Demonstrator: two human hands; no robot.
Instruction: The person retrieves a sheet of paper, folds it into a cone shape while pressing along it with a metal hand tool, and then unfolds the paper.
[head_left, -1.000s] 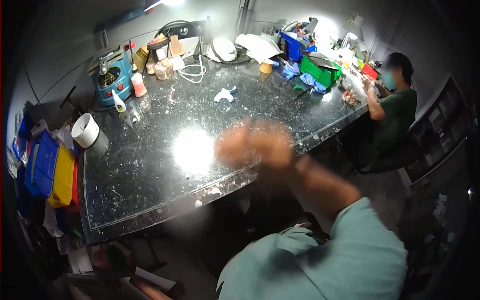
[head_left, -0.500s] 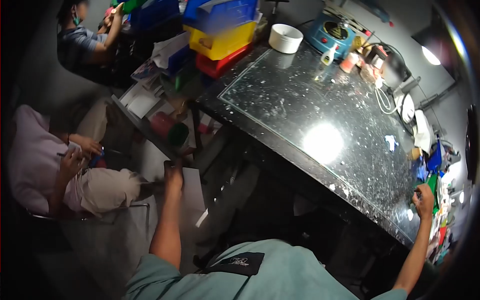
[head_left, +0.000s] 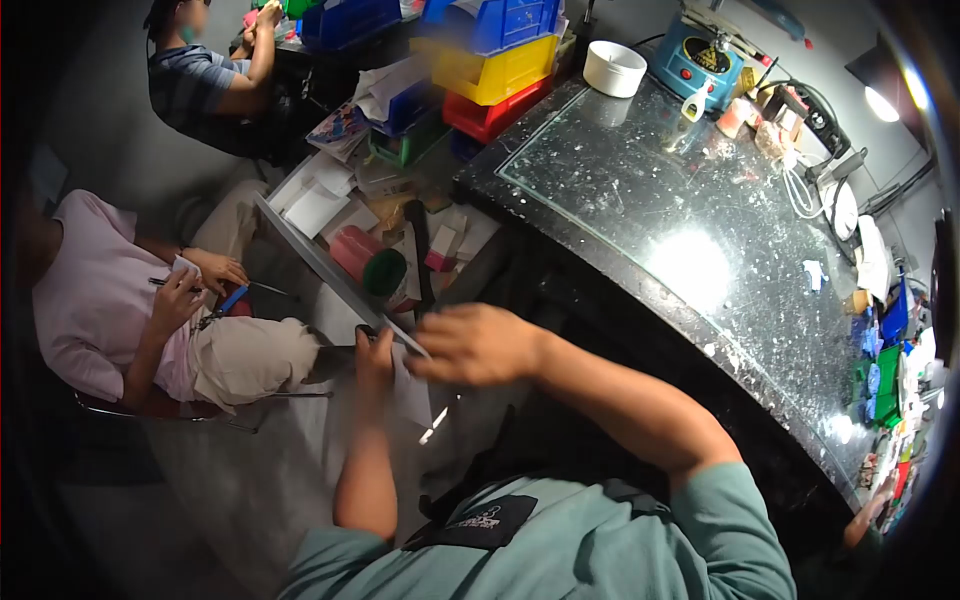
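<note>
My left hand (head_left: 375, 358) is closed around a small dark object (head_left: 367, 331) at the end of the open drawer (head_left: 318, 262); its kind is unclear. A pale flat sheet or panel (head_left: 412, 395) shows just beside that hand. My right hand (head_left: 478, 345) is blurred, with its fingers bent over the drawer's near corner, close to my left hand. Whether it holds anything is hidden. Inside the drawer lie a red and green cylinder (head_left: 365, 258), white papers (head_left: 318, 208) and a pink and white box (head_left: 443, 245).
A seated person (head_left: 110, 290) in a pink shirt is at left; another (head_left: 205, 80) sits farther back. Stacked bins (head_left: 500, 70), a white bowl (head_left: 614, 70) and a blue device (head_left: 690, 62) stand around the black worktop (head_left: 620, 180). Someone else's hand (head_left: 872, 510) shows at lower right.
My right hand has swung from the worktop's right edge across to the drawer, near my left hand. My left hand stays by the drawer. The view has shifted, and the drawer contents show more clearly.
</note>
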